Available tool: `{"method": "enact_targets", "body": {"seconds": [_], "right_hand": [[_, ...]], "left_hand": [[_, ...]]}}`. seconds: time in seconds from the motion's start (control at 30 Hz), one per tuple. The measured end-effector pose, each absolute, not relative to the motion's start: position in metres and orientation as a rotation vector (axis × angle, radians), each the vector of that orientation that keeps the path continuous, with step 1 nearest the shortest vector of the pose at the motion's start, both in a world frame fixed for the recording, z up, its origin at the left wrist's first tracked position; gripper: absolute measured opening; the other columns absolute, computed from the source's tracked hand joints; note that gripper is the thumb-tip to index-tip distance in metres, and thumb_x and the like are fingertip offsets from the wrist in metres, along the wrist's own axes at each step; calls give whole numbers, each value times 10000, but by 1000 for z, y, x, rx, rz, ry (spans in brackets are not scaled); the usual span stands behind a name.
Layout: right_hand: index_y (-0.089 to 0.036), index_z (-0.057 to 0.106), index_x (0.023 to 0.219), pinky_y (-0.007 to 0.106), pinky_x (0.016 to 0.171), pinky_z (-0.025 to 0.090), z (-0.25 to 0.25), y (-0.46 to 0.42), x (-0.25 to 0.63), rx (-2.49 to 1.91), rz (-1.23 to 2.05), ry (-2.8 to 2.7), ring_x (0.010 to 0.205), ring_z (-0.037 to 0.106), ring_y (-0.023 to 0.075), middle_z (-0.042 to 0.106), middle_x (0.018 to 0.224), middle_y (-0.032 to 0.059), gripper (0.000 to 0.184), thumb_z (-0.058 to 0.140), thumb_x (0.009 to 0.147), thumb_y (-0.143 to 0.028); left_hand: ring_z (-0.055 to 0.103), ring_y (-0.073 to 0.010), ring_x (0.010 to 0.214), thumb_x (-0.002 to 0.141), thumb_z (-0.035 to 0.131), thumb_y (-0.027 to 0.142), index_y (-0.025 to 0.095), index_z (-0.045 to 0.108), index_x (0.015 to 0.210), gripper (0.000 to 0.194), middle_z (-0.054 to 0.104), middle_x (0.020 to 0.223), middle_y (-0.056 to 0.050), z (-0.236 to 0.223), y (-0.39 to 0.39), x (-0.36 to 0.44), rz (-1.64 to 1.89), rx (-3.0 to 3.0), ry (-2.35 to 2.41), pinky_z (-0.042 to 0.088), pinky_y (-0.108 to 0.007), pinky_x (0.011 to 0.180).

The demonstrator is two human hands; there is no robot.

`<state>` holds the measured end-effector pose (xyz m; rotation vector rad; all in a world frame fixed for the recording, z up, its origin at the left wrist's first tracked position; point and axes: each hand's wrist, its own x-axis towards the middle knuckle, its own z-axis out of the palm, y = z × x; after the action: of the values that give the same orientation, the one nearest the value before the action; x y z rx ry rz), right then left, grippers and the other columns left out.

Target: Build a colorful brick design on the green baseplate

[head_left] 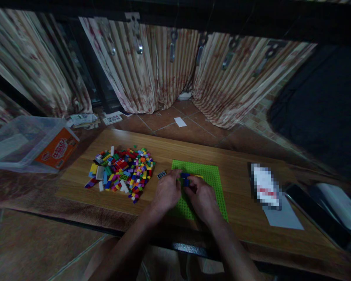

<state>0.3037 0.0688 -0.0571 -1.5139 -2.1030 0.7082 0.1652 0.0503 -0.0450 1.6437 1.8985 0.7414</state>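
Note:
Dark blue bricks (185,180) sit between my two hands, over the green studded baseplate (212,183). My right hand (204,197) pinches them from the right with thumb and forefinger. From the other side, the curled fingers of my left hand (169,190) close on their left end. A bit of yellow brick (199,176) shows just behind my right fingers. Beside my left hand, off the baseplate's edge, lies a dark printed piece (162,174). My hands hide part of the baseplate and much of the blue bricks.
A heap of mixed coloured bricks (123,168) spreads over the left of the wooden table (175,150). A clear plastic bin (26,142) stands beyond its left end. To the right lie a pixelated item (265,187), white paper (283,214) and a black phone-like slab (312,210).

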Motion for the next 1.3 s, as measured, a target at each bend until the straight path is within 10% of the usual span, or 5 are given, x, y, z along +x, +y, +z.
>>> {"method": "enact_targets", "body": {"seconds": [1.3], "right_hand": [[-214,692,873,298,786,453,-54,72,306,-1478,729,-1996,808,635,174,695,907,40,210,489,861,-264]], "left_hand": [[629,-170,953,798,535,134,170,566,1177,382,674,1049,-73,-44,53,165,756,1535,1947,472,-278,883]]}}
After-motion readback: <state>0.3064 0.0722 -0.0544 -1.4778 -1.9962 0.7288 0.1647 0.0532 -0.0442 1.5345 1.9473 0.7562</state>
